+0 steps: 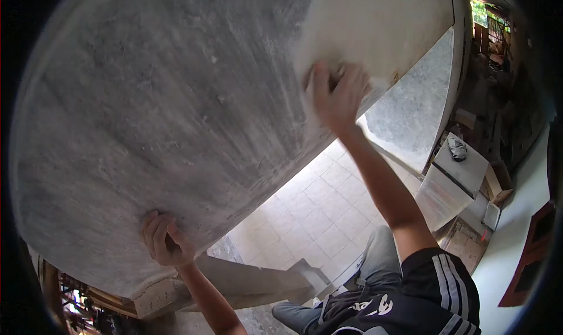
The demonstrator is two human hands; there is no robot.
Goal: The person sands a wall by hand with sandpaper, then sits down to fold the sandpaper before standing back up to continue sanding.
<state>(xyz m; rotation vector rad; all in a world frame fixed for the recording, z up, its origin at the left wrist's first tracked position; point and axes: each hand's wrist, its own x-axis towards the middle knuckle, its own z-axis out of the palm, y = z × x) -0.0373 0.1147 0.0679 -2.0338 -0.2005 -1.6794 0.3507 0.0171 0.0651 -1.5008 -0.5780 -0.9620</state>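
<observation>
A large grey panel (176, 112) with streaky marks fills the left and middle of the view. Its upper right part is a smoother pale area (381, 24). My right hand (340, 94) presses against the panel where grey meets pale, near its lower right edge. Its fingers are bent and slightly blurred; whatever is under them is hidden. Lower down, my left hand (166, 239) rests on the grey surface close to the bottom edge. Those fingers are curled together too, and I cannot make out what, if anything, they hold.
Below the panel runs a pale beam (252, 282) above a tiled floor (316, 200). Another grey panel (410, 106) stands beyond the edge. At the right are a white-topped box (460, 165) with a crumpled bag (457, 148) and a small carton (498, 179).
</observation>
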